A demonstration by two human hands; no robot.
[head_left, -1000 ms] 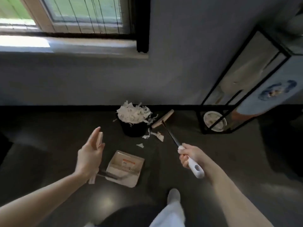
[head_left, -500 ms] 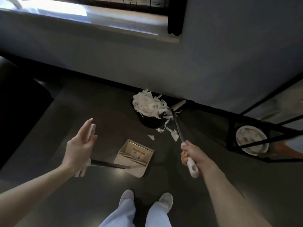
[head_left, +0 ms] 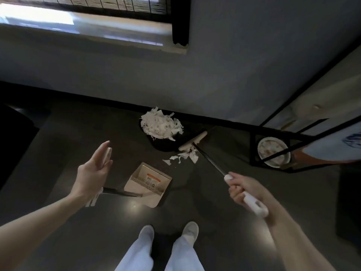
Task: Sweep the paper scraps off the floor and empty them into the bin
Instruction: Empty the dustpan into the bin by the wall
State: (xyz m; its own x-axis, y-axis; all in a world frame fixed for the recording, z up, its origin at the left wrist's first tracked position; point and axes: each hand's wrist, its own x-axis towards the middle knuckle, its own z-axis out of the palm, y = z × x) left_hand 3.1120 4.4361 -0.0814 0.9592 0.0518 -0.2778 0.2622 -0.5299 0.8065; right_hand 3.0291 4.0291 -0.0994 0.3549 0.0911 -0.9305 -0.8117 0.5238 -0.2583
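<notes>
With its fingers wrapped round the white grip, the right hand (head_left: pixel 246 190) has drawn the broom (head_left: pixel 193 140) head away from the bin (head_left: pixel 164 145) to just behind the loose paper scraps (head_left: pixel 185 156), while the left hand (head_left: pixel 93 171) stays spread and empty above the dustpan (head_left: pixel 150 180). Most paper already heaps over the bin at the floor's far edge, so I judge only this small cluster is left to sweep up and tip. The dark floor (head_left: pixel 58 137) is glossy beneath a grey wall (head_left: pixel 234 75) and a bright window sill (head_left: pixel 97 32).
</notes>
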